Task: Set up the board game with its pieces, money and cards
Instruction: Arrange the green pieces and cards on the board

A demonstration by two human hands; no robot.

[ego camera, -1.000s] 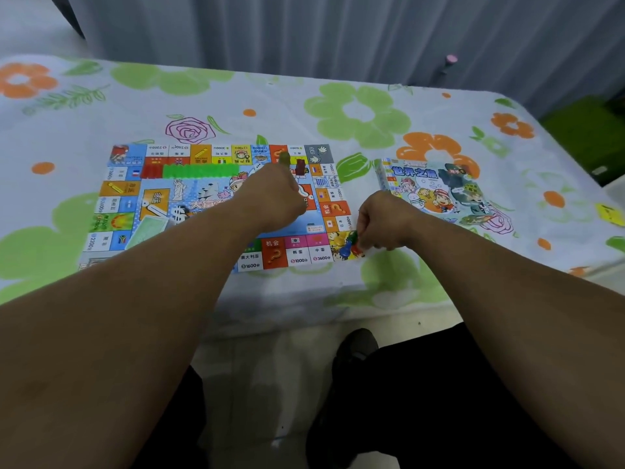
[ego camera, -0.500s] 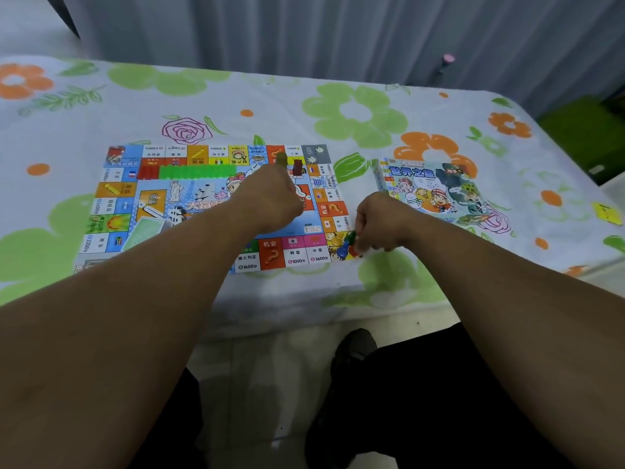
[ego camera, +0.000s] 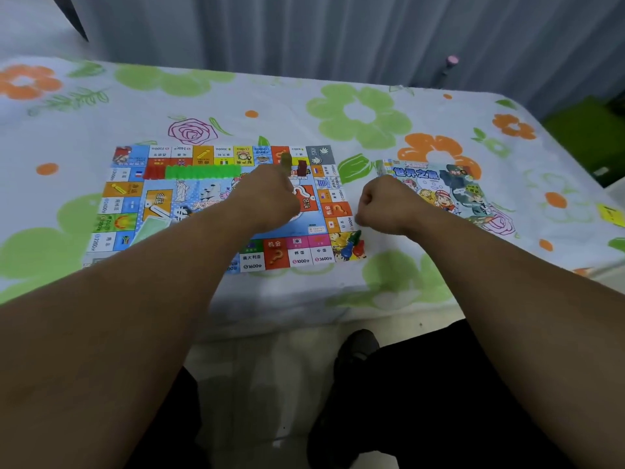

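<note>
From the head view, pinching an olive pawn [ego camera: 285, 160] in the curled left hand [ego camera: 267, 198] over the board's [ego camera: 203, 198] far right squares, beside a dark red piece [ego camera: 302, 166], with the right hand [ego camera: 384, 206] fisted (contents hidden, cannot tell) just beyond the corner pawns [ego camera: 351, 245], nearer them than the left.

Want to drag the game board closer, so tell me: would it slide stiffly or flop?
The game board looks paper-thin, flush on the flowered cloth, so it would probably buckle when pulled. The pawns at its near right corner only stand loose, likely to tip.
</note>
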